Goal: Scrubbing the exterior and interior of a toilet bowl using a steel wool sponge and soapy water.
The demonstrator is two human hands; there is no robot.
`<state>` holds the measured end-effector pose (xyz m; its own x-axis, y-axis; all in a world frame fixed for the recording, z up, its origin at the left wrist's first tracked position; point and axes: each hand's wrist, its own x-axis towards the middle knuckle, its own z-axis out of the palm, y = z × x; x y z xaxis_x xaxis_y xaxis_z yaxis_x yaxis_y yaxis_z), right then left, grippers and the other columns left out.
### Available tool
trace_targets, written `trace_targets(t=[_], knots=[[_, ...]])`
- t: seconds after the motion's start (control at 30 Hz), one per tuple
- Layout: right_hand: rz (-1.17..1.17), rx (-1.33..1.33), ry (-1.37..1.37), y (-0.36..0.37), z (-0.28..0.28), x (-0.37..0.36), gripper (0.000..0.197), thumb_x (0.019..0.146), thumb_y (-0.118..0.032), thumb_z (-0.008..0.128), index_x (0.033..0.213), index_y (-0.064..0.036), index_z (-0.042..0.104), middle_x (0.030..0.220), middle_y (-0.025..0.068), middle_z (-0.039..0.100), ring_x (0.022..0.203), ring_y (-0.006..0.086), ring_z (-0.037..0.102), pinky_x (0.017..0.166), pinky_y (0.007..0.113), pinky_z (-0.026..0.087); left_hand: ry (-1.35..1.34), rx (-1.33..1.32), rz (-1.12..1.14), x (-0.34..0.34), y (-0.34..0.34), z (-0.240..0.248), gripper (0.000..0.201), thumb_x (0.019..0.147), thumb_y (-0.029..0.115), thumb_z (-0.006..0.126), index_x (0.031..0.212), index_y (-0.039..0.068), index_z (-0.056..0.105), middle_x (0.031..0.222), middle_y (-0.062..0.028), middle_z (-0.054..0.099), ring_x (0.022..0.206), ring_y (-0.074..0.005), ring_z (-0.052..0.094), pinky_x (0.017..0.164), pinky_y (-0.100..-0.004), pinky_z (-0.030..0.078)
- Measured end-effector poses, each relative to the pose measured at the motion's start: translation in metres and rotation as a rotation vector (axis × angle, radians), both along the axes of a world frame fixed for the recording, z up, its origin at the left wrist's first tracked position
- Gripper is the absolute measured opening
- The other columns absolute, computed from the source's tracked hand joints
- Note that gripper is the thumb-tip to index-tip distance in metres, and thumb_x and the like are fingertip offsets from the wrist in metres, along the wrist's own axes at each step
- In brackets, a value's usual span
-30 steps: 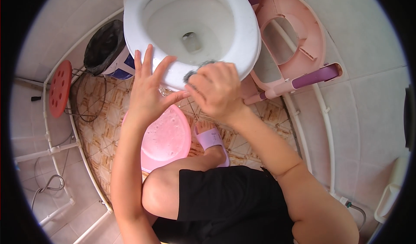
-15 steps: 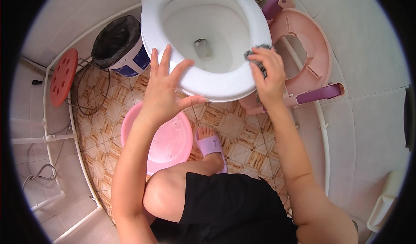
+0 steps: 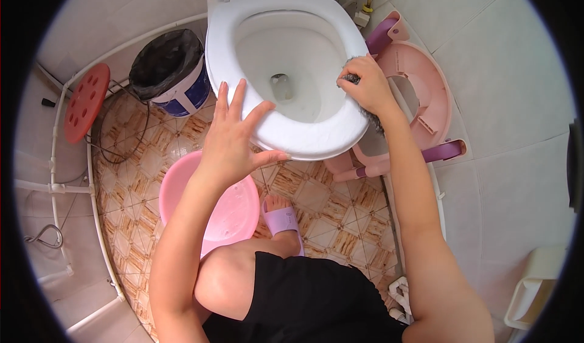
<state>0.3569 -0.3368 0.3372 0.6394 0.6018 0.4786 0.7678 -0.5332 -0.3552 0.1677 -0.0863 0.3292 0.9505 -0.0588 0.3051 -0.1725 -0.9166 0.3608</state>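
One toilet (image 3: pixel 316 137), one grey scrubber (image 3: pixel 351 77), one pink basin (image 3: pixel 234 212), one bin (image 3: pixel 170 69), one red stool (image 3: pixel 87 101) — and two hands of mine. My right hand (image 3: pixel 367 87) has its fingers closed on the scrubber, pressed to the seat rim at 3 o'clock. My left hand (image 3: pixel 234 137) lies open, fingers spread, flat on the rim at 7 o'clock. The bowl's long axis runs 12 to 6, its front toward me. A pink child seat (image 3: pixel 433 93) leans at the right — the basin sits under my left forearm.

No packages, labels, signs or screens visible
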Motion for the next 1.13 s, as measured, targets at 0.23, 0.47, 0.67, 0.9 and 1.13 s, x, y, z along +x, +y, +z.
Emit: trace_targets(t=[0.23, 0.47, 0.67, 0.9, 1.13], knots=[[0.134, -0.269, -0.243, 0.034, 0.005, 0.108, 0.009, 0.072, -0.013, 0.063, 0.071, -0.0041, 0.066, 0.079, 0.0093, 0.064, 0.090, 0.0294, 0.058, 0.086, 0.039, 0.044, -0.014, -0.006, -0.019, -0.001, 0.007, -0.005, 0.085, 0.056, 0.062, 0.079, 0.127, 0.022, 0.055, 0.152, -0.0228, 0.026, 0.141, -0.0492, 0.016, 0.108, -0.0543, 0.033], [0.134, -0.315, -0.023, 0.012, 0.011, 0.038, 0.015, 0.082, -0.016, 0.060, 0.074, -0.0039, 0.063, 0.076, 0.0115, 0.062, 0.080, 0.0320, 0.059, 0.102, 0.047, 0.040, -0.086, -0.031, -0.023, 0.001, 0.009, -0.009, 0.083, 0.054, 0.064, 0.078, 0.123, 0.023, 0.058, 0.150, -0.0215, 0.029, 0.139, -0.0500, 0.020, 0.108, -0.0543, 0.033], [0.082, -0.208, 0.068, 0.036, 0.010, -0.089, 0.015, 0.082, -0.016, 0.061, 0.074, -0.0032, 0.062, 0.072, 0.0117, 0.062, 0.078, 0.0317, 0.059, 0.088, 0.046, 0.045, -0.102, -0.043, -0.028, 0.001, 0.011, -0.011, 0.084, 0.053, 0.063, 0.080, 0.123, 0.022, 0.057, 0.150, -0.0216, 0.028, 0.139, -0.0503, 0.019, 0.110, -0.0542, 0.030], [-0.162, -0.066, -0.113, 0.071, -0.005, -0.131, 0.011, 0.081, -0.016, 0.061, 0.079, -0.0052, 0.064, 0.075, 0.0105, 0.063, 0.078, 0.0311, 0.060, 0.072, 0.043, 0.046, -0.056, -0.003, -0.025, 0.006, 0.005, -0.004, 0.091, 0.050, 0.058, 0.083, 0.127, 0.019, 0.055, 0.151, -0.0200, 0.028, 0.141, -0.0483, 0.016, 0.111, -0.0537, 0.029], [0.290, -0.086, 0.071, 0.002, 0.009, -0.058, 0.010, 0.079, -0.013, 0.064, 0.087, -0.0085, 0.065, 0.085, 0.0088, 0.066, 0.080, 0.0288, 0.061, 0.077, 0.040, 0.047, -0.011, 0.038, -0.012, 0.002, 0.008, -0.002, 0.090, 0.052, 0.060, 0.082, 0.128, 0.020, 0.054, 0.153, -0.0178, 0.027, 0.142, -0.0451, 0.016, 0.110, -0.0535, 0.030]])
